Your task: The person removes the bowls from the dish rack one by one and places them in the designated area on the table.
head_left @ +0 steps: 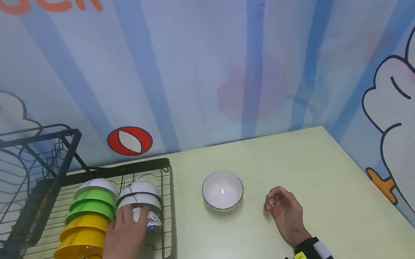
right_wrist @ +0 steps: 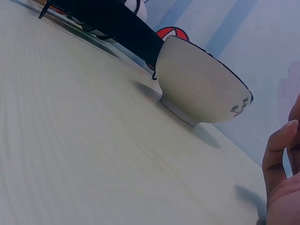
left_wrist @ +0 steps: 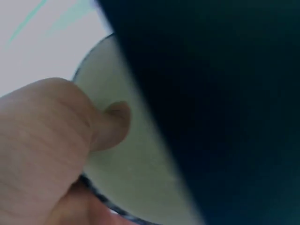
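My left hand (head_left: 125, 235) reaches into the dish rack and grips a white bowl with a floral pattern (head_left: 153, 222), at the near end of a row of white bowls (head_left: 139, 189). In the left wrist view the thumb (left_wrist: 110, 124) lies inside the dark-rimmed bowl (left_wrist: 136, 173) and other fingers show below its rim. A dark blurred shape hides the right part of that view. My right hand (head_left: 286, 214) hangs over the table with loosely bent fingers, holding nothing. To its left, another white bowl (head_left: 223, 190) stands upright on the table; its leafy side decoration shows in the right wrist view.
The black wire dish rack (head_left: 173, 234) stands on the left of the pale table (head_left: 271, 160), its taller frame rising at the far left. Beside the white row sit nested yellow bowls (head_left: 77, 246) and green bowls (head_left: 94, 207). A printed blue backdrop (head_left: 193, 63) borders the table behind.
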A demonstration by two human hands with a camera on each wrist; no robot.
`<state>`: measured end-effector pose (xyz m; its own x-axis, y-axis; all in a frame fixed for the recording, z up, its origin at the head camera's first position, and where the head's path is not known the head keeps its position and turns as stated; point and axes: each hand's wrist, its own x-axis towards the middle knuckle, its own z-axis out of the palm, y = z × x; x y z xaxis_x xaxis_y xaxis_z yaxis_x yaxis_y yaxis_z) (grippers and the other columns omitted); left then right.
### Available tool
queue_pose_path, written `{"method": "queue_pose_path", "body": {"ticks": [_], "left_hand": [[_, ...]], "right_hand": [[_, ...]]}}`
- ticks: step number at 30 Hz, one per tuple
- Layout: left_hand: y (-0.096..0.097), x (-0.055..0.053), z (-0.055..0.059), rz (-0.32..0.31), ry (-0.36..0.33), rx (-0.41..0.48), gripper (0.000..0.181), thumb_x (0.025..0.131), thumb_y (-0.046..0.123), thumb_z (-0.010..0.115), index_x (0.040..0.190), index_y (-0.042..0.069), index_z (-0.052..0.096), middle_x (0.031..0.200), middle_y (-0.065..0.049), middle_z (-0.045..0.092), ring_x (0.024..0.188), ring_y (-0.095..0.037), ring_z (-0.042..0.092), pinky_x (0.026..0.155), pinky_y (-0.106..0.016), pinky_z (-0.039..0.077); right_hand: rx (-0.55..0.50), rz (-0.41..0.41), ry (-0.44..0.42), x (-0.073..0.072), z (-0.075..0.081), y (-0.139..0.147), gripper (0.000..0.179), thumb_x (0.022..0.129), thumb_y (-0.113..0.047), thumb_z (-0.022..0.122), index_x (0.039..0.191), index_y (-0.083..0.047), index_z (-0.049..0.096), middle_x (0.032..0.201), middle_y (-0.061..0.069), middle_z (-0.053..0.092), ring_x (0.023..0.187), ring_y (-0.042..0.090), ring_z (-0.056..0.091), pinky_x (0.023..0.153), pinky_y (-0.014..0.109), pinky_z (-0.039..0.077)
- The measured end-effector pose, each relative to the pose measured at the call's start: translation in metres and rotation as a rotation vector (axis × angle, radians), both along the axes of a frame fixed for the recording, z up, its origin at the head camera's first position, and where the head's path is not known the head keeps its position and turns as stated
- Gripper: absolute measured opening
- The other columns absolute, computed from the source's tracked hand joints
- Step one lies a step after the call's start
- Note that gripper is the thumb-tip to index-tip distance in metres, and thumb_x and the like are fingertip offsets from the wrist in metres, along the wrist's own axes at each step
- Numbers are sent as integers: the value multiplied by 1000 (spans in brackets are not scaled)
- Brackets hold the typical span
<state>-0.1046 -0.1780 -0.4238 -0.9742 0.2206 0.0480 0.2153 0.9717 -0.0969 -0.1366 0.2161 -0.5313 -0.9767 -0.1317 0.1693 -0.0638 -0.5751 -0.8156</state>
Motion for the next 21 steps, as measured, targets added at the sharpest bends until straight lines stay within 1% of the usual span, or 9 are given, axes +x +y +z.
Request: {"method": "queue_pose_path", "body": {"ticks": [3, 5, 9, 12, 16, 21], "left_hand": [[-3, 0, -3, -8, 28, -37, 67, 74, -8, 80, 134, 9, 55, 124, -30, 47, 111, -44, 46, 81, -59, 55], [-5, 1, -4, -8, 52, -39, 68, 72, -9, 81, 133, 9, 55, 124, -29, 47, 110, -43, 46, 80, -58, 54], [-7, 4, -4, 0, 109, 3, 77, 67, -11, 84, 134, 9, 53, 129, -29, 46, 115, -44, 44, 85, -60, 53], [-6, 6, -3, -4, 147, 27, 81, 64, -10, 86, 135, 10, 53, 132, -29, 45, 117, -45, 44, 88, -62, 52], [-5, 5, 0, -18, 188, 25, 76, 66, -9, 86, 133, 11, 55, 129, -29, 47, 115, -44, 46, 85, -59, 55], [-6, 9, 5, -34, 201, 19, 74, 67, -10, 84, 132, 11, 55, 127, -28, 48, 114, -42, 48, 81, -54, 57]], "right_hand": [[-24, 8, 12, 0, 0, -1, 53, 109, -24, 15, 94, -13, 64, 77, -6, 61, 73, 10, 59, 69, 21, 50], [-24, 8, 15, 0, 0, -1, 53, 109, -24, 15, 94, -12, 64, 77, -5, 61, 73, 10, 59, 69, 21, 50], [-5, 8, -9, 1, -1, 0, 52, 109, -25, 16, 93, -13, 64, 77, -6, 61, 73, 9, 59, 68, 22, 51], [1, 8, -21, 1, -1, 1, 52, 109, -26, 16, 92, -13, 64, 76, -6, 60, 72, 9, 59, 68, 22, 51], [-1, 3, -24, -1, 0, 1, 52, 109, -26, 16, 93, -14, 64, 76, -6, 60, 72, 9, 59, 68, 22, 51], [8, 3, -13, 0, 1, -1, 52, 109, -27, 16, 93, -14, 64, 76, -6, 60, 72, 9, 58, 69, 22, 51]]}}
